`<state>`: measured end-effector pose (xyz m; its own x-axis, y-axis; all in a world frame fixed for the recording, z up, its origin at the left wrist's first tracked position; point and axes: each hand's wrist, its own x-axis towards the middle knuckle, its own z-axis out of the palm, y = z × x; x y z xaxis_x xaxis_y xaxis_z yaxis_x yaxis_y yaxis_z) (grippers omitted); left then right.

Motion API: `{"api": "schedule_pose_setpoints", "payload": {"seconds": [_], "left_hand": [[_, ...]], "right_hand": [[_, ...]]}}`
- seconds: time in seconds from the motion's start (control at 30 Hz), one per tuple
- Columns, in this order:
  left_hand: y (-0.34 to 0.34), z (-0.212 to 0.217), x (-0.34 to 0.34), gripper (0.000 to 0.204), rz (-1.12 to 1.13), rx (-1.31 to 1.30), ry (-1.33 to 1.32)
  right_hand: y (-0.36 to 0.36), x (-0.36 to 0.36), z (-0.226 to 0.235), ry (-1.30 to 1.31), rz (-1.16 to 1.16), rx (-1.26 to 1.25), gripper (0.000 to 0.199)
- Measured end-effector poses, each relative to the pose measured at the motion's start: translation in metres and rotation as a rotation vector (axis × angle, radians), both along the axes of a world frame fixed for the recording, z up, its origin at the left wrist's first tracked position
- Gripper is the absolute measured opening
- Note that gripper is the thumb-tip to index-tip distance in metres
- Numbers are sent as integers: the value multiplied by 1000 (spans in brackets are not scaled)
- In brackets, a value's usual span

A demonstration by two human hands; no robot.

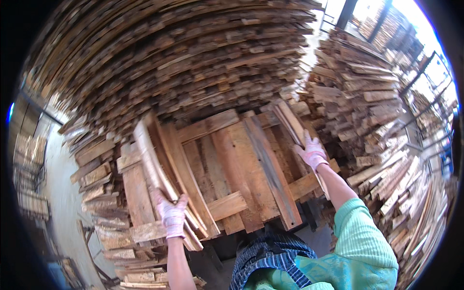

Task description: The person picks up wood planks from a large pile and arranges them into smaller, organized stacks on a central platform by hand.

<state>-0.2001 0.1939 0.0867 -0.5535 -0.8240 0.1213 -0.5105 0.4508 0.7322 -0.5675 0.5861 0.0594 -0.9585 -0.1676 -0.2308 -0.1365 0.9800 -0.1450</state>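
Both my hands wear pale pinkish work gloves. My left hand (172,216) grips several narrow wooden boards (158,166) near their front ends, with the thumb on their right side. These boards lie side by side, slanting away to the far left. On the right, my right hand (313,152) is closed over a narrow wooden plank (290,121), its fingers pointing away from me. Between my hands, wider brown boards (244,176) lie lengthwise over crosspieces. One grey-streaked board (271,174) rests among them. The undersides of both hands are hidden.
A tall stack of lumber (193,58) rises just beyond the boards. More piled planks (357,92) stand at the right, and loose slats (396,193) lean near my right elbow. Short board ends (104,179) jut out on the left, beside a concrete floor (60,183).
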Motion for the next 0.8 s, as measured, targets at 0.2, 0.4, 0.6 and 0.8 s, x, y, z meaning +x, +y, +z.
{"api": "schedule_pose_setpoints", "payload": {"seconds": [0.2, 0.4, 0.6, 0.8], "left_hand": [[-42, 19, 9, 128, 150, 822, -131], [-44, 27, 44, 106, 213, 1204, 491], [63, 99, 10, 110, -171, 891, 348], [117, 57, -40, 84, -339, 610, 236]], "right_hand": [[-61, 51, -20, -162, 112, -166, 73], [-70, 52, -12, -3, 283, -5, 73], [-170, 148, 71, -340, 482, -855, 75], [-194, 174, 63, -1031, -64, -1446, 93]]}}
